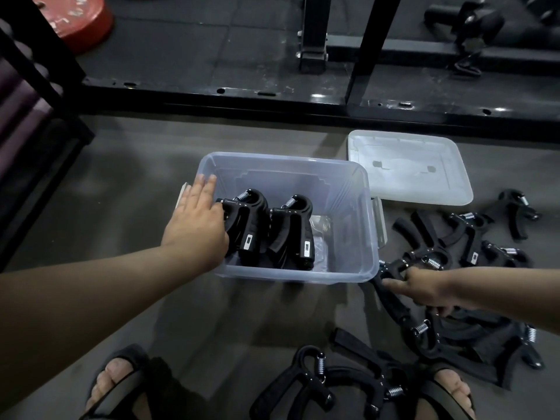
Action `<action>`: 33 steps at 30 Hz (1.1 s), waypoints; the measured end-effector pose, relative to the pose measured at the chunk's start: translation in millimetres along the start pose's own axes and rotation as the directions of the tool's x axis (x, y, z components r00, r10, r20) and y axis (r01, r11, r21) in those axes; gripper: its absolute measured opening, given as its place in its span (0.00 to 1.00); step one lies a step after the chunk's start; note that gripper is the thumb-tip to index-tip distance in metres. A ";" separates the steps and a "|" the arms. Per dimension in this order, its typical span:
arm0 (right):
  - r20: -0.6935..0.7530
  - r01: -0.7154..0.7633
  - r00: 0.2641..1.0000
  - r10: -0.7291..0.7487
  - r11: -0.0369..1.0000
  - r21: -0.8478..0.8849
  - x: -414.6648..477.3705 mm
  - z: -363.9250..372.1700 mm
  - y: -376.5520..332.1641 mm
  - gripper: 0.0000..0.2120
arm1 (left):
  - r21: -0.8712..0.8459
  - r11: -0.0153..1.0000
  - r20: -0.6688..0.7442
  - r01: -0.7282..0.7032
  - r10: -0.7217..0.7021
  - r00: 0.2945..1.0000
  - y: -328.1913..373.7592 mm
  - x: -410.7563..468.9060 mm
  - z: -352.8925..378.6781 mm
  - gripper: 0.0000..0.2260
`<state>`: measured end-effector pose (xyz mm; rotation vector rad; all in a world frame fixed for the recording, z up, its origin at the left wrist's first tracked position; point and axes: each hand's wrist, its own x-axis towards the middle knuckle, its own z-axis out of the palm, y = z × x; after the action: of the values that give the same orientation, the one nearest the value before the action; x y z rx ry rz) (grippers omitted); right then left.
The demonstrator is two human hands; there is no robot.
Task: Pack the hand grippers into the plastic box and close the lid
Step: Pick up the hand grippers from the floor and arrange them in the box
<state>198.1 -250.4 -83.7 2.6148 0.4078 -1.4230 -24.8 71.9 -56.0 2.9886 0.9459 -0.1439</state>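
**Findings, nearest first.** Loose black hand grippers with steel coil springs lie on the grey floor between the person's sandalled feet. A tangled heap of further grippers lies to the right.

The right hand has its fingers curled round one black hand gripper at the heap's edge, just beside the near right corner of the clear rectangular plastic box. Whether this gripper has left the floor cannot be told. The left hand rests on the box's left rim with fingers straight and together, apparently steadying it.

**Assessment.** The step in hand looks to be loading a third gripper. It should be lifted free of the tangle so that no handle hooks a neighbour. It should then be set spring-uppermost in the free space right of the packed pair, facing the same way so the lid can seat.

**Condition of items.** The two packed grippers stand side by side in the box's left half. They are matte black, with curved handles, a bright spring on top and a small pale window low on each. The translucent white plastic lid lies flat on the floor beyond the box's far right corner.
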 end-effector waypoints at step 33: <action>-0.179 0.402 0.908 -0.378 0.668 0.626 -71.4 -19.1 -148.2 0.07 | 0.030 1.000 0.005 -0.006 0.006 1.000 0.6 -0.7 -2.0 0.19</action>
<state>132.1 -116.5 -12.0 3.2508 0.5983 -1.9538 -24.9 71.0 -54.0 3.0169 0.9430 -0.1665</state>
